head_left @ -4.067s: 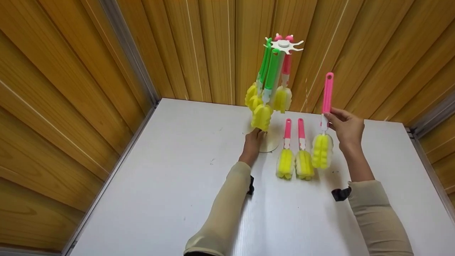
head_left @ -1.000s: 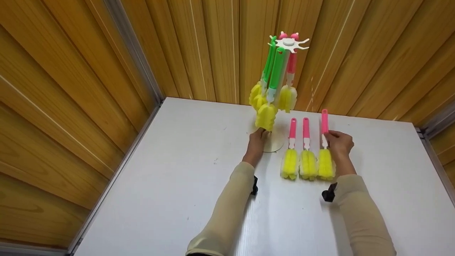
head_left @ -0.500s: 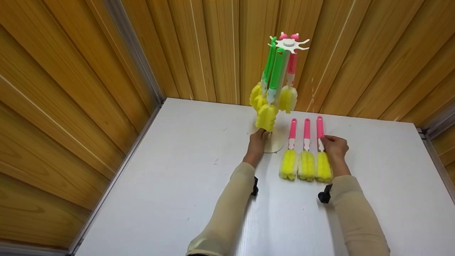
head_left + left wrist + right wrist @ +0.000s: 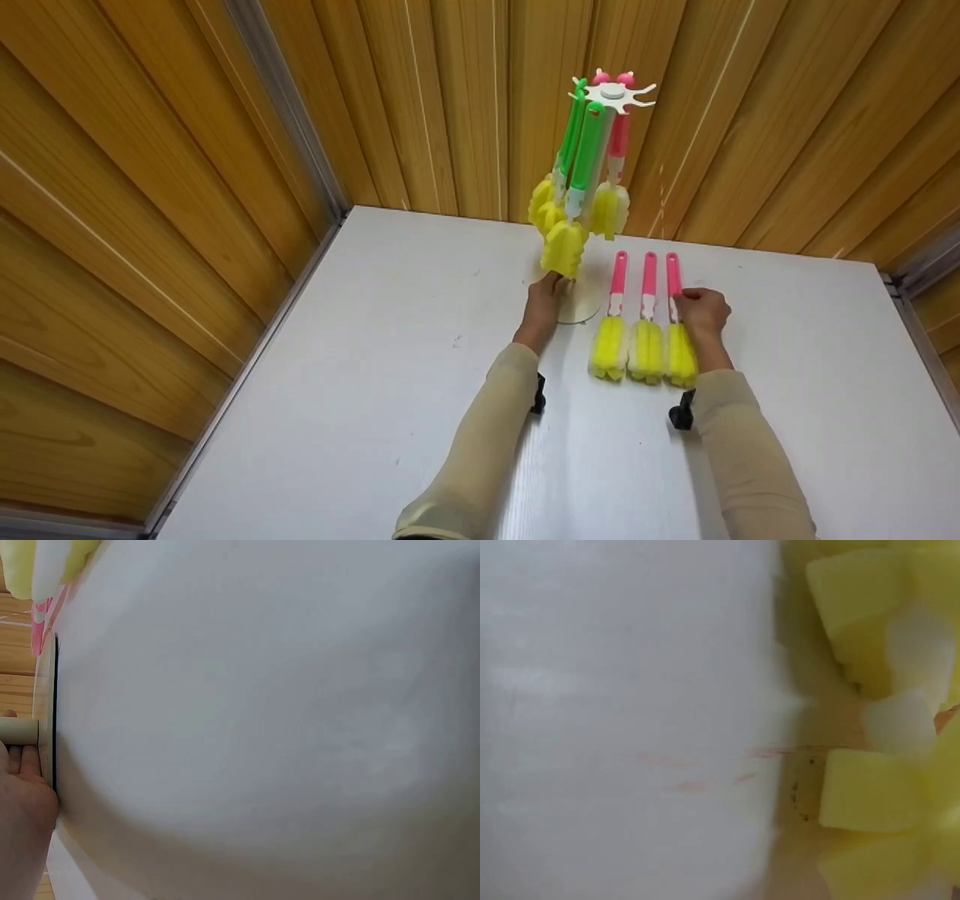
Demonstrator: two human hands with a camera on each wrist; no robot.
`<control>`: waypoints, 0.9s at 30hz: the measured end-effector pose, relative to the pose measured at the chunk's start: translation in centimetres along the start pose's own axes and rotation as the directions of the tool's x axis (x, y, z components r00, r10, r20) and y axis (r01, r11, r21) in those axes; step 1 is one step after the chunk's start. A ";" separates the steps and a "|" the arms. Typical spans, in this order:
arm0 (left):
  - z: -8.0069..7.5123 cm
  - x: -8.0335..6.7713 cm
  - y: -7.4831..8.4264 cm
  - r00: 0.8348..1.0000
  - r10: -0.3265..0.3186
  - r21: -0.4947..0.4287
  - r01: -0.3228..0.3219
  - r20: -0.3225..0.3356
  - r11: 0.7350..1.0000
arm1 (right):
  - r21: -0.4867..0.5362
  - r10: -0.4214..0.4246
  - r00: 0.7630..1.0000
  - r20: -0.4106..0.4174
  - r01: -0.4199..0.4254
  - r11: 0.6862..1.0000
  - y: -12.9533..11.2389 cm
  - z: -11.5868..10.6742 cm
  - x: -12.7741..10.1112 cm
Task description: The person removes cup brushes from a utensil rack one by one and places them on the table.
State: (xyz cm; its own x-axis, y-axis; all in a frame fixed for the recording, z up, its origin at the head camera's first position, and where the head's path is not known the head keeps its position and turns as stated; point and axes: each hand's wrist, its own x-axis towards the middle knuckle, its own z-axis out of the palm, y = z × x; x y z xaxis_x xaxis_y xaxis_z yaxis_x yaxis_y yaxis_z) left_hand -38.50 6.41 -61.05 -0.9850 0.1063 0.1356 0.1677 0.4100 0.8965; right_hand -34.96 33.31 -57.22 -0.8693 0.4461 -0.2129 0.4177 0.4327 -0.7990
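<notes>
In the head view my left hand (image 4: 536,313) grips the pole of a white rack (image 4: 613,93) just above its round base (image 4: 583,304). The left wrist view shows fingers (image 4: 28,765) round the pole (image 4: 19,731). Green-handled sponge brushes (image 4: 586,154) hang on the rack's left and front, a pink-handled one (image 4: 618,139) behind right. My right hand (image 4: 706,311) pinches the neck of a pink-handled sponge brush (image 4: 680,351) lying on the table. Two like it, a middle brush (image 4: 646,349) and a left brush (image 4: 610,346), lie alongside.
The white table (image 4: 337,390) ends at a wooden panel wall (image 4: 427,112) behind the rack. Another panel wall (image 4: 112,225) stands on the left. Several rack hooks (image 4: 643,97) on the right bear no brush. Sponge heads (image 4: 877,791) fill the right side of the right wrist view.
My right hand has brought the brush from the air down onto the table, then slid it left and slightly nearer, beside the other two. The left hand keeps its grip on the rack.
</notes>
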 end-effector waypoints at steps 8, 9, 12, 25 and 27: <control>-0.1 0.0 -0.1 1.000 0.022 0.009 -0.022 -0.005 1.000 | -0.020 -0.012 1.000 -0.023 0.012 1.000 0.3 0.0 -0.2; -0.1 0.0 -0.1 1.000 0.022 0.002 -0.022 -0.004 1.000 | -0.017 -0.003 1.000 -0.018 0.003 1.000 0.3 -0.1 -0.1; -0.1 0.0 -0.1 1.000 0.014 -0.006 -0.014 0.004 1.000 | -0.016 0.009 1.000 -0.011 -0.009 1.000 0.5 -0.1 -0.1; -0.1 0.0 0.1 1.000 0.013 0.008 -0.013 0.006 1.000 | -0.237 -0.166 0.986 0.020 0.166 0.957 -0.5 -0.8 -0.5; -0.3 0.0 0.0 1.000 0.018 0.012 -0.018 0.007 1.000 | -0.264 -0.257 0.966 0.010 0.250 0.931 -1.2 -0.9 -0.7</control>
State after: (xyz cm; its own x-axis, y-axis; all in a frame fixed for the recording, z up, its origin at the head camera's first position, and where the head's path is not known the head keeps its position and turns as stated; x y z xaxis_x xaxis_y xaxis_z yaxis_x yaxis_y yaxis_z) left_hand -38.53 6.14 -60.87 -0.9815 0.1199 0.1492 0.1862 0.4191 0.8887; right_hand -34.61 33.14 -55.57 -0.9500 0.3122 -0.0061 0.2413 0.7215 -0.6490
